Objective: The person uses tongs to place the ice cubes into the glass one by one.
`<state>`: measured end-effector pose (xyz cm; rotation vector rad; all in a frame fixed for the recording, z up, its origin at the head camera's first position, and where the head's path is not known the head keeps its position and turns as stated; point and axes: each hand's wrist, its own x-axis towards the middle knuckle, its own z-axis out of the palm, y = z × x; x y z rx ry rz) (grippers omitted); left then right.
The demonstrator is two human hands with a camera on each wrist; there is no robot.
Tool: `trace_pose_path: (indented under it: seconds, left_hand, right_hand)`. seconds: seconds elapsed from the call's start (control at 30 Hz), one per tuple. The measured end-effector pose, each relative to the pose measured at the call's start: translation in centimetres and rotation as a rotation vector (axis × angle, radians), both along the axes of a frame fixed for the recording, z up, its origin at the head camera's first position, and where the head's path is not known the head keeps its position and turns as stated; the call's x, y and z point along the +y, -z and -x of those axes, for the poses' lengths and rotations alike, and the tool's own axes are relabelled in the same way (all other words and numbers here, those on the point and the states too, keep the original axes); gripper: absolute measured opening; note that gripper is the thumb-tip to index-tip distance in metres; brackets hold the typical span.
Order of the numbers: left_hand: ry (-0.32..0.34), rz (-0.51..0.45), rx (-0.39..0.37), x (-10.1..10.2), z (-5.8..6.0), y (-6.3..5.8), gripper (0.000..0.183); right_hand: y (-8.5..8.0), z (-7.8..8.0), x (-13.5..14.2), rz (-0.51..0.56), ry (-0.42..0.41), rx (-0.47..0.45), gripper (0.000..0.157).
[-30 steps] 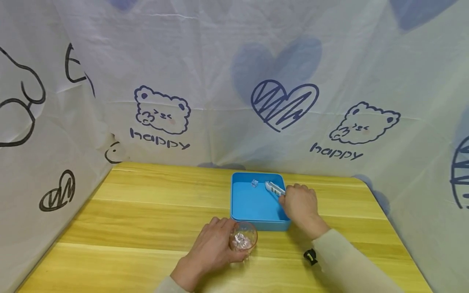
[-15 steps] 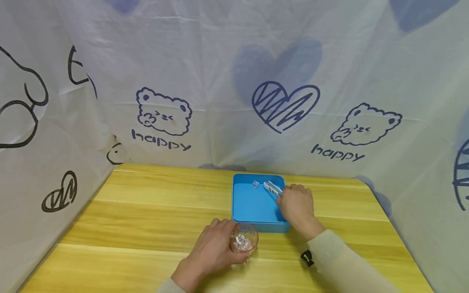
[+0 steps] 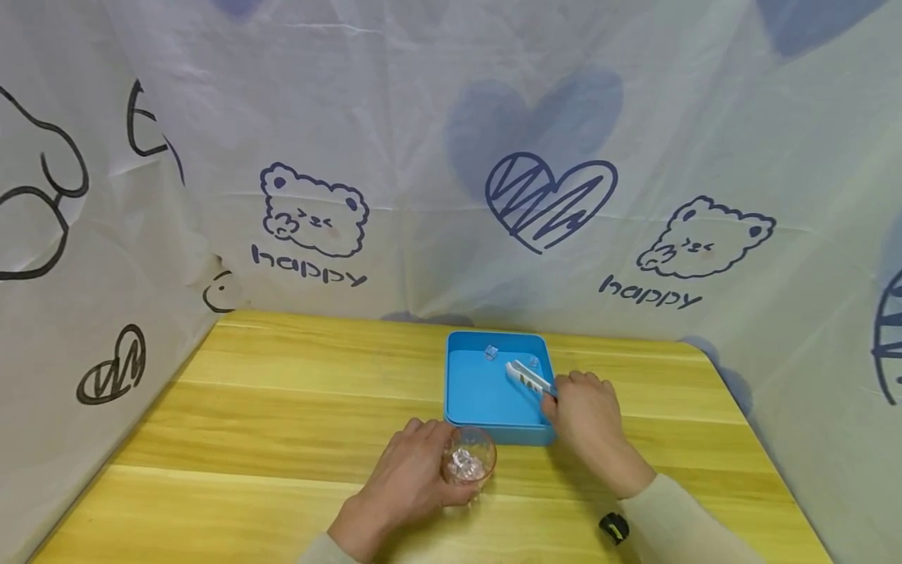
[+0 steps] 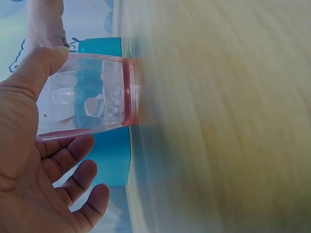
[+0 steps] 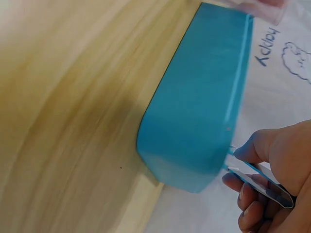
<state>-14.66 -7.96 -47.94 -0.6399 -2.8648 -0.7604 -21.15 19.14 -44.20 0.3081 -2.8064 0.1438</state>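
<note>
My left hand (image 3: 409, 482) is wrapped around a clear pink-tinted glass (image 3: 468, 464) standing on the wooden table just in front of the blue tray (image 3: 454, 407); ice cubes lie inside the glass (image 4: 87, 99). My right hand (image 3: 590, 407) holds white tongs (image 3: 527, 377) over the tray's right side, tips pointing toward the tray's back. Two clear ice cubes sit in the tray, one (image 3: 490, 352) at the back middle and one (image 3: 533, 361) just beyond the tongs' tips. In the right wrist view, the tongs (image 5: 265, 187) are pinched between fingers beside the tray's outer wall (image 5: 204, 121).
The yellow wooden table (image 3: 282, 415) is fenced by a white printed curtain (image 3: 423, 157) at the back and on both sides. A small black object (image 3: 615, 529) lies on the table by my right sleeve.
My right hand has drawn back toward me and slightly right, taking the tongs away from the back ice cube. The left hand and glass have stayed put.
</note>
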Motion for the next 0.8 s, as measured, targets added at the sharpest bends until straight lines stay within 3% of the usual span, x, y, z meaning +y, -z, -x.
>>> trace_pose_path:
  seconds: [0.27,0.57,0.8]
  left_hand:
    - [0.005,0.006,-0.006,0.0,0.1,-0.3,0.070]
    - [0.007,0.010,-0.011,0.0,0.1,-0.4,0.069]
    - [0.010,0.016,-0.017,0.0,0.1,-0.2,0.069]
  right_hand:
    - [-1.2,-2.9,0.4,0.103,-0.059,0.030,0.023]
    - [-2.4,-5.9,0.3,0.155,-0.152,0.085,0.012]
    - [-2.8,-8.4,0.3,0.181,-0.226,0.121,0.012]
